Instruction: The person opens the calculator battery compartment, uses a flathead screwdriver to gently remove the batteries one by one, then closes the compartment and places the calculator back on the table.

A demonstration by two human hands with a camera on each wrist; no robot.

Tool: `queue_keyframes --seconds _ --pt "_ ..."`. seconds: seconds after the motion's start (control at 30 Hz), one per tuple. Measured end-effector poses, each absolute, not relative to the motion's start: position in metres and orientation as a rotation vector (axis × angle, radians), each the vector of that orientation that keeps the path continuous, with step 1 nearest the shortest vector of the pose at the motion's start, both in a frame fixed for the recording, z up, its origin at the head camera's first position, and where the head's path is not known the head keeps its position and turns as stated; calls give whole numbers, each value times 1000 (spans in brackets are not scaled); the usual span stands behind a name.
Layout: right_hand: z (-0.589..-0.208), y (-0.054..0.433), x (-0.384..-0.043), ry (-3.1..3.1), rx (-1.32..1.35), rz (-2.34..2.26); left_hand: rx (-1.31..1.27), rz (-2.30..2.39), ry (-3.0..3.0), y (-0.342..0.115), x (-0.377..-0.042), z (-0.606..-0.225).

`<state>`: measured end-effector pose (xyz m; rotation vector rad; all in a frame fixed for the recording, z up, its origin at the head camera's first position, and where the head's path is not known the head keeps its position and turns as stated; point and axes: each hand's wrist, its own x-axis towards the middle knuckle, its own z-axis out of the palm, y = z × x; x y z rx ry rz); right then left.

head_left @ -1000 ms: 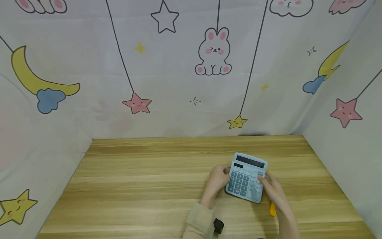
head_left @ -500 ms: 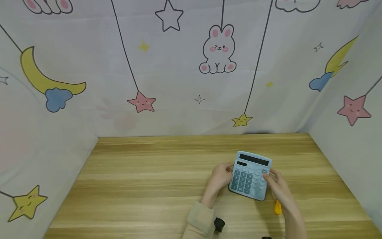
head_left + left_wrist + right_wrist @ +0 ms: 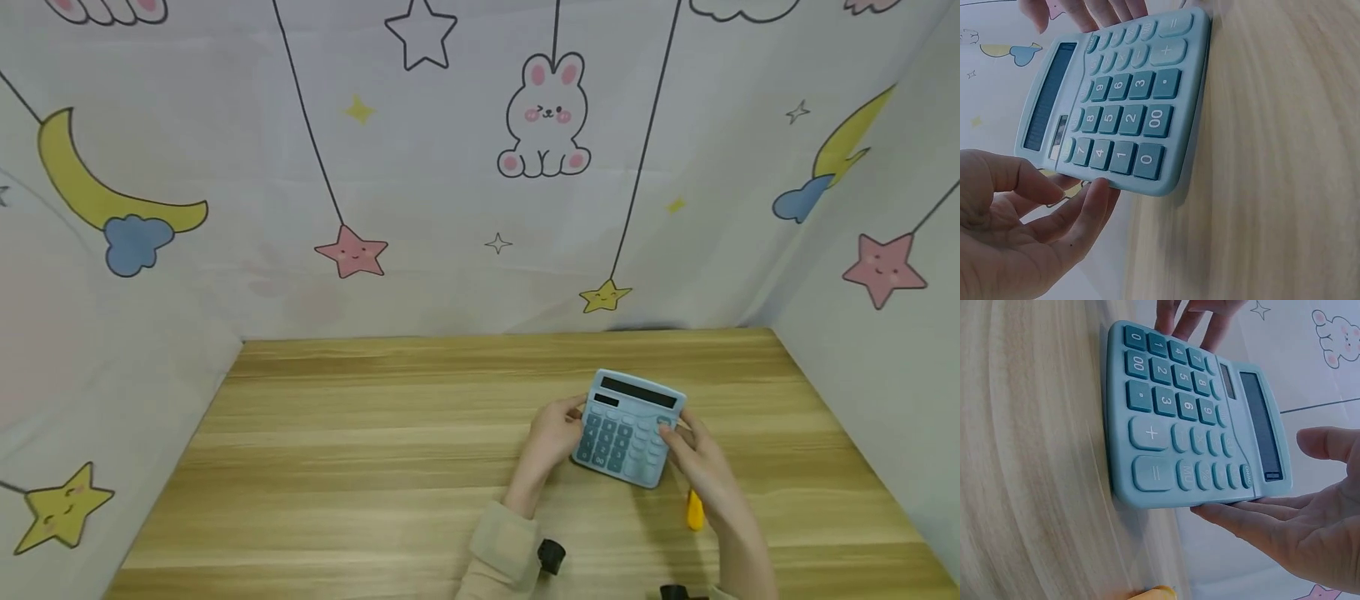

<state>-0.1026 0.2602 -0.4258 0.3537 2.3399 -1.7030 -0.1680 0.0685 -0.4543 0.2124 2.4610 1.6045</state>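
Observation:
A light blue calculator (image 3: 628, 429) with dark teal number keys and a dark display is tilted, its display end raised off the wooden table (image 3: 375, 442). My left hand (image 3: 553, 432) holds its left edge; the fingertips touch the side in the left wrist view, with the thumb bent beside them. On the other side, my right hand (image 3: 705, 467) supports the right edge with fingers reaching behind it. In the right wrist view its thumb stands apart from the casing, near the display end. The backs of the calculator and the tips of some fingers are hidden.
An orange-yellow object (image 3: 696, 510), partly hidden by the right hand, lies on the table; its kind is unclear. A white cloth backdrop (image 3: 450, 167) printed with stars, moons and a rabbit hangs behind and at the sides. Black wrist-worn pieces (image 3: 551, 556) show near the front.
The head view has shifted slightly. The calculator's face appears a little more foreshortened, as if tilted a bit differently. Both hands stay at its two sides.

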Motion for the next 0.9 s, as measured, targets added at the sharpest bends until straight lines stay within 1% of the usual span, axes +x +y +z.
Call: queue_keyframes --seconds 0.53,0.9 --pt "-432 258 -102 2335 462 -1946 137 1728 2388 69 -161 -454" --pt "-432 254 -102 2323 530 -2109 196 1798 2407 74 -159 -453"
